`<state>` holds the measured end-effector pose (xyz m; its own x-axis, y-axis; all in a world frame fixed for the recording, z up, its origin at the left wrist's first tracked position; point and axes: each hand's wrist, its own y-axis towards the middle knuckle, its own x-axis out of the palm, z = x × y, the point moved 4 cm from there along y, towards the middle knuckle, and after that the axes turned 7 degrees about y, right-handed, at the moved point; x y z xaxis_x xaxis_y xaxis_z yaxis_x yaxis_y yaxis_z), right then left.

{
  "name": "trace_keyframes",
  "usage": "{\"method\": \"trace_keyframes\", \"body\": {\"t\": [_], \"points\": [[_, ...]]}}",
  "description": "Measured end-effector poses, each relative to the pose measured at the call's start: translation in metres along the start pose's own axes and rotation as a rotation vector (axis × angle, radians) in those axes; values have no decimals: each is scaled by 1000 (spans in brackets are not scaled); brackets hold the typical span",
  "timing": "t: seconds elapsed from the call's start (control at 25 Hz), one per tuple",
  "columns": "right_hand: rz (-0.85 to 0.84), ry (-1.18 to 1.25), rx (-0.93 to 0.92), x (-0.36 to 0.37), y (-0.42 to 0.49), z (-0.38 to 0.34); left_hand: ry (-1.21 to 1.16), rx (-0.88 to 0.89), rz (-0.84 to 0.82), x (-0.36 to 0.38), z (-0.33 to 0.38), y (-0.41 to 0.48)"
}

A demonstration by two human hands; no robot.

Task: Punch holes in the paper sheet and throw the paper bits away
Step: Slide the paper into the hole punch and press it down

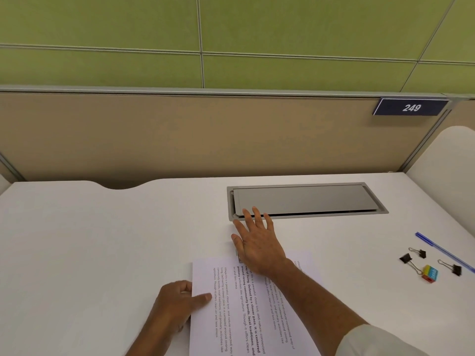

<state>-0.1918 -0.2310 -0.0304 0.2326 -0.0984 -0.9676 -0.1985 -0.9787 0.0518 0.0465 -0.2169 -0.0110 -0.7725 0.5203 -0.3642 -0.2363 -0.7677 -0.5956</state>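
Observation:
A printed paper sheet (231,317) lies on the white desk (102,240) near the front edge, text running sideways. My left hand (174,304) grips its left edge, thumb on top of the page. My right hand (257,242) stretches forward past the sheet's far edge, flat, fingers spread, fingertips reaching the rim of a grey hatch (308,199). A small grey object (238,256) peeks out under the right palm at the paper's far edge; most of it is hidden and I cannot identify it.
At the right lie a blue pen (442,250), three black binder clips (406,259) and a small colourful block (429,273). A beige partition with a plate reading 249 (411,107) closes the desk's far side.

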Motion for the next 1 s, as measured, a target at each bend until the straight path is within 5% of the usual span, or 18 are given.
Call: {"method": "trace_keyframes", "body": {"t": [0.2,1.0], "points": [[9,-14,-3,2,0,0,-38,-70,-204,13,-10,-17],[71,1,-7,-11,-10,1,-44,-105,-340,13,-46,-13]]}}
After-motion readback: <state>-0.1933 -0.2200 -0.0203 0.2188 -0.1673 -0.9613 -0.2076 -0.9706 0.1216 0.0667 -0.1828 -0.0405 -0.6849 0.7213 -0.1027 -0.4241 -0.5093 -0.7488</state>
